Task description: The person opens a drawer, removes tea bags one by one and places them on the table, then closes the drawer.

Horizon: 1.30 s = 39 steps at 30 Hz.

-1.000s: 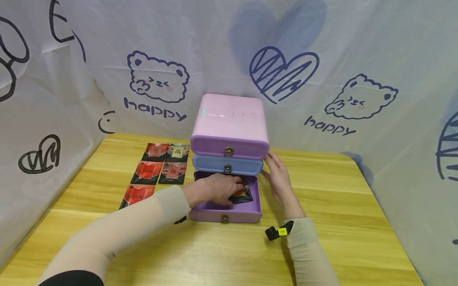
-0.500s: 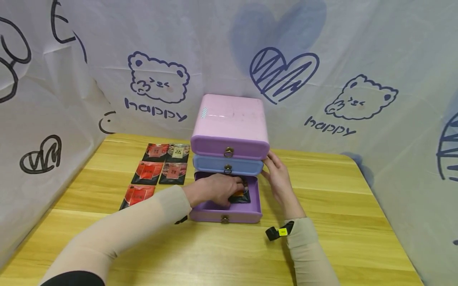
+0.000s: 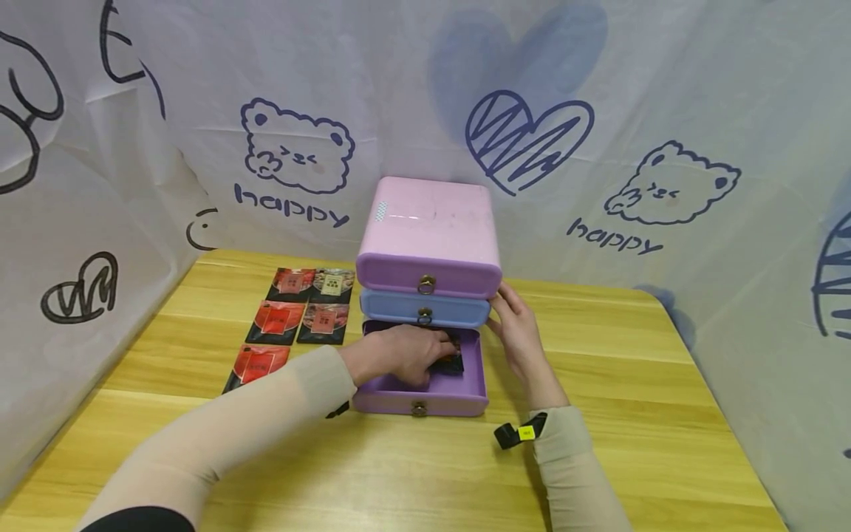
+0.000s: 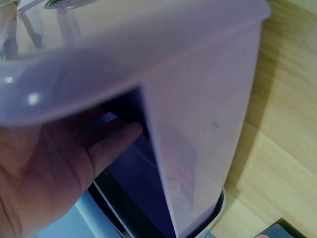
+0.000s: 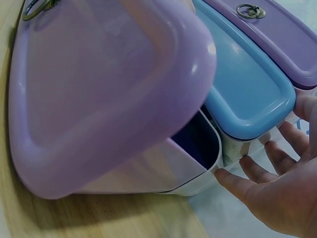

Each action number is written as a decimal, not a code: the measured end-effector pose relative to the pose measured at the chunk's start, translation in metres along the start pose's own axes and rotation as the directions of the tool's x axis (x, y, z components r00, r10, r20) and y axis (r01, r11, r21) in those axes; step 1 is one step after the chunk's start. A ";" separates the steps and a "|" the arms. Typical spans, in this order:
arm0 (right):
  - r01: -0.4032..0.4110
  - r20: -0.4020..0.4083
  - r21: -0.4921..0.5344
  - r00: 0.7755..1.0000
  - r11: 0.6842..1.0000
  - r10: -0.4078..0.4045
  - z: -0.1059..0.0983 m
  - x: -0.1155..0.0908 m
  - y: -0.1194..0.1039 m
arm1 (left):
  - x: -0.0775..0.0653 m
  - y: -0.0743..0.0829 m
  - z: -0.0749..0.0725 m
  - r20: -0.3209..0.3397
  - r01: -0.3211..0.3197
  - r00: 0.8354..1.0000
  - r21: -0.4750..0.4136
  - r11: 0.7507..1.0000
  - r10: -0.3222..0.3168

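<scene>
In the head view, a toy-coloured drawer cabinet (image 3: pixel 428 222) stands at the table's back, its bottom purple drawer (image 3: pixel 465 384) pulled out. My left hand (image 3: pixel 405 355) reaches into that drawer, fingers on a dark flat packet (image 3: pixel 455 363). The hand covers part of the packet, so whether it pinches or only presses it is hidden. The left wrist view has thumb and fingers inside the drawer, behind its front. My right hand (image 3: pixel 520 336) rests against the cabinet's right side; its spread, nearly straight fingers (image 5: pixel 257 171) touch the white casing beside the blue drawer (image 5: pixel 252 79).
Several red and black food packets (image 3: pixel 277 319) lie in rows on the wooden table (image 3: pixel 631 414), left of the cabinet. My left sleeve partly covers the nearest one. A printed white cloth (image 3: pixel 405 81) hangs just behind the table.
The packet in the drawer has slid slightly left and backward under my left fingers, so less of it shows. My right hand keeps its place at the cabinet's side.
</scene>
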State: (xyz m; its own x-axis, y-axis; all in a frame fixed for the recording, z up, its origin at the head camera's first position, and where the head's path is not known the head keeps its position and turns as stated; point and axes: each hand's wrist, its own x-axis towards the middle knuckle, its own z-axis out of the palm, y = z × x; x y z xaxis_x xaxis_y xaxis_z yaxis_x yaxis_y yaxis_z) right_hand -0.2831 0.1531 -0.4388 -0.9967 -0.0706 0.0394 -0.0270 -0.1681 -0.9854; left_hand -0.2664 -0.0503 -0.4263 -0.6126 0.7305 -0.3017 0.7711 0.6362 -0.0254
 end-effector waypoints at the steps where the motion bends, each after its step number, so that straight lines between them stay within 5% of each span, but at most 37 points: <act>1: 0.000 -0.002 0.003 1.000 1.000 0.000 0.000 0.000 0.000 | 0.000 0.000 0.000 0.000 0.001 1.000 -0.004 1.000 -0.001; 11: -0.003 -0.007 0.007 1.000 1.000 0.003 0.000 -0.001 -0.001 | -0.001 -0.002 0.002 -0.082 -0.021 0.996 0.011 1.000 0.021; 27: -0.010 -0.011 -0.010 1.000 1.000 0.010 0.000 -0.001 -0.001 | -0.017 -0.007 -0.003 -0.104 -0.029 0.994 -0.076 0.997 0.021; 39: -0.011 -0.005 -0.025 1.000 1.000 0.011 -0.001 0.000 0.000 | -0.033 -0.011 -0.001 -0.253 -0.071 0.967 -0.154 0.985 0.030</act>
State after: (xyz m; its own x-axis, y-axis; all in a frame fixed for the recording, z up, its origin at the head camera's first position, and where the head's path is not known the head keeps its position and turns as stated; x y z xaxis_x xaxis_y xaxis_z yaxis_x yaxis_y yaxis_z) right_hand -0.2827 0.1538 -0.4387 -0.9973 -0.0676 0.0274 -0.0175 -0.1423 -0.9897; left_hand -0.2550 -0.0817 -0.4149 -0.6133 0.7882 -0.0517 0.7765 0.6136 0.1434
